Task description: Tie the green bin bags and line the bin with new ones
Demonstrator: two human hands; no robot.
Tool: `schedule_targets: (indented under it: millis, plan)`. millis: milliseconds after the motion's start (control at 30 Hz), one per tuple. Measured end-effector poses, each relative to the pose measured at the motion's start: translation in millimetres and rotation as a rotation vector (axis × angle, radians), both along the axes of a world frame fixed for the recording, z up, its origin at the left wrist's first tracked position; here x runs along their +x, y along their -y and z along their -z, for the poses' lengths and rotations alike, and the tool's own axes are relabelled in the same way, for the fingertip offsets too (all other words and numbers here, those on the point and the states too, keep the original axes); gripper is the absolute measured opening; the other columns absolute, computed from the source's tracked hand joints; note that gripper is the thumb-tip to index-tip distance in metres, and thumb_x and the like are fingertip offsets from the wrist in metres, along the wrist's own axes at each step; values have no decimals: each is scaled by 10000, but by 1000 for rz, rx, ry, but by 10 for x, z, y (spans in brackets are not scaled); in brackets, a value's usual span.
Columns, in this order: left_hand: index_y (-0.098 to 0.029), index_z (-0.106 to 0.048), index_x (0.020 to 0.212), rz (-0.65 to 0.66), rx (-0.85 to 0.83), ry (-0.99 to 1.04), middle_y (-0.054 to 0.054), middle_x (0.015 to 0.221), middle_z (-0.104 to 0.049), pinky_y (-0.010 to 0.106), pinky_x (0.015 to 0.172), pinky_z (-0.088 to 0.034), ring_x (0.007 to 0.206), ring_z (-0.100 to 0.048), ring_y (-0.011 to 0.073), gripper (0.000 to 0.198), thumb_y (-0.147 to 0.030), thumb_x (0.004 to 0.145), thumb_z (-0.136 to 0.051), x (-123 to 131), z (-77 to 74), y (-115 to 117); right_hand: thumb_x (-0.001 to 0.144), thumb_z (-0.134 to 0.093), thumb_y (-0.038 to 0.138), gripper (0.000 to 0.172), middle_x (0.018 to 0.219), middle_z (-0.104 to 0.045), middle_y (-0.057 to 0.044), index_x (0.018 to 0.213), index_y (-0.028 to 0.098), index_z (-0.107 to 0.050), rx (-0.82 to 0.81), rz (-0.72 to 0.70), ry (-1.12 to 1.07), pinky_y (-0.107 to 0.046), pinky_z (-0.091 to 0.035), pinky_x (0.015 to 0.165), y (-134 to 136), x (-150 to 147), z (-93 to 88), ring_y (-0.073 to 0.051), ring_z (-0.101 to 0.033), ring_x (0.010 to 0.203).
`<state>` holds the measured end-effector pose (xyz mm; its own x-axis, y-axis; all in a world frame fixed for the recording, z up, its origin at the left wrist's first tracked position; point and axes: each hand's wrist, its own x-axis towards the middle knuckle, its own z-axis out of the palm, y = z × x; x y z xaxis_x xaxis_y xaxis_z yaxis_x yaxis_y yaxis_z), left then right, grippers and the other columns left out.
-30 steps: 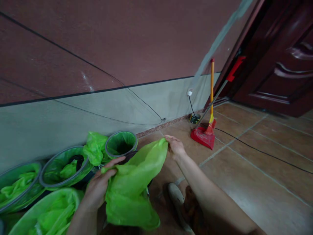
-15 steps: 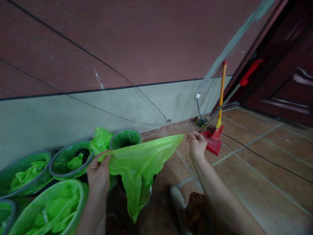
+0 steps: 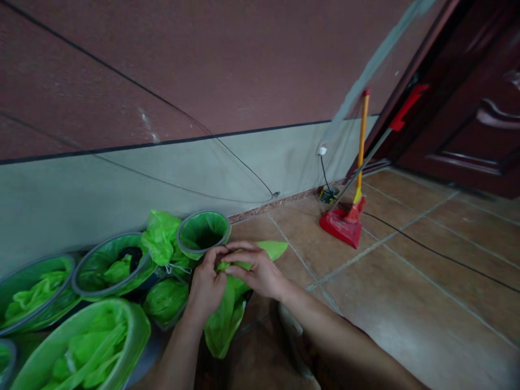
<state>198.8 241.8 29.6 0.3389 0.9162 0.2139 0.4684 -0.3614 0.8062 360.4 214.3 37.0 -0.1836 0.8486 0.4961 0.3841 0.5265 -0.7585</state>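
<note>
measured from where the left hand (image 3: 208, 284) and right hand (image 3: 260, 271) meet, the wall (image 3: 244, 65) fills 12 o'clock, and bins (image 3: 68, 298) crowd toward it, probably to stay out of the way. the big pale bin (image 3: 134, 325) at 8 o'clock holds loose green plastic (image 3: 93, 338); the middle bin (image 3: 93, 295) at 9 holds a green bundle (image 3: 118, 269) and something dark (image 3: 135, 259), hard to make out; the round bin (image 3: 193, 230), between 10 and 11, is lined in green, its bottom too dark to read. at 2, a broom (image 3: 360, 151) rests its bristles over a red dustpan (image 3: 341, 226), perhaps to save room. the green bag (image 3: 219, 330) hangs toward 6, one end poking out toward 3; both hands pinch it, fingertips close together, seemingly because thin plastic needs a fine grip.
</note>
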Motion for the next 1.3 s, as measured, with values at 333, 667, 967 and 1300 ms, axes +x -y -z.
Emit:
schedule_targets:
  millis: [333,667,967,1300]
  plan:
    - [-196,-627,1139,20,-43,-419,90,901,-737,333,786,-487,867,-701,253,332,-267,875,-439,7,110,13,834,-627,465,269,668,-575,35,746,212,-602,-124,391,-633,-257,-442,646,-151,206,-107,-121,-530,633]
    - [-232,-687,1004,-195,-66,-527,72,918,-759,316,782,-480,865,-696,261,295,-287,751,-545,-506,68,-142,663,-704,614,464,596,-452,67,634,190,-518,202,1010,-904,-245,-314,560,-234,1419,-17,-88,-380,573]
    - [-171,-746,831,-190,-524,438,32,762,-768,336,766,-533,817,-701,259,333,-282,520,-783,-432,-52,-126,648,-719,618,475,573,-438,78,621,192,-512,163,1016,-961,-245,-324,550,-218,1477,43,-83,-379,552]
    - [-152,-733,890,-400,-838,855,69,867,-776,339,784,-590,884,-726,241,246,-279,681,-763,-110,-52,-82,662,-728,578,451,575,-421,86,626,202,-482,136,1000,-997,-246,-364,572,-202,1485,35,-86,-406,557]
